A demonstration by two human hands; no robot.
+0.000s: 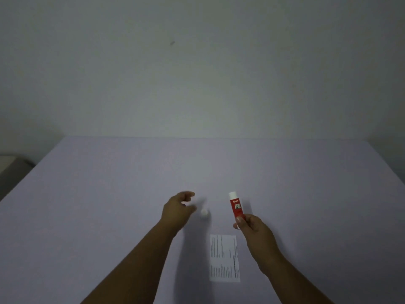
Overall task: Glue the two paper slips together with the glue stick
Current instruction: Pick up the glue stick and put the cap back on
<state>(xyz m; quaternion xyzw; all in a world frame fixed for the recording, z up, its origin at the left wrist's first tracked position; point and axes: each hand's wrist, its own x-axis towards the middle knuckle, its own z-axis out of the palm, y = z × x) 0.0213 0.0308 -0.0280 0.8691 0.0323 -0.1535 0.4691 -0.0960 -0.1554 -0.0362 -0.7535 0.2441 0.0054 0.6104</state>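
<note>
My right hand grips the lower end of a red glue stick, held upright with its white top uncovered. The small white cap stands on the table just right of my left hand, whose fingers are spread and hold nothing. A printed white paper slip lies flat on the table below the cap, between my two forearms. I can make out only one slip; whether a second lies under it cannot be told.
The table has a pale lilac cover and reaches to a plain wall at the back. A grey object shows past the table's left edge.
</note>
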